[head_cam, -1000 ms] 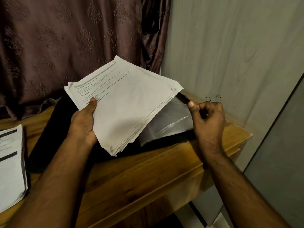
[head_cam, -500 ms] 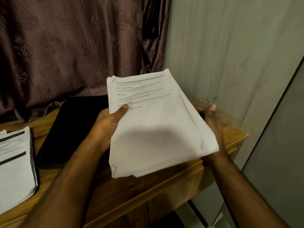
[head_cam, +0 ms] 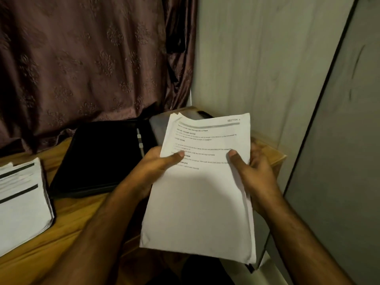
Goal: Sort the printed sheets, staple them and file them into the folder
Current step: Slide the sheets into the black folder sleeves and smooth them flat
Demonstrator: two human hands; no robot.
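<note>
Gripping: left hand and right hand clamp the sheaf of printed sheets by its side edges, thumbs on top.
Sheaf: held in the air above the table's front edge, heading "SECTION" uppermost.
Folder: black, lying open on the table behind the left hand.
Second stack: on the table, far left.

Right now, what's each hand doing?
Left hand: closed on the stack of printed sheets, thumb on top.
Right hand: closed on the same stack.
</note>
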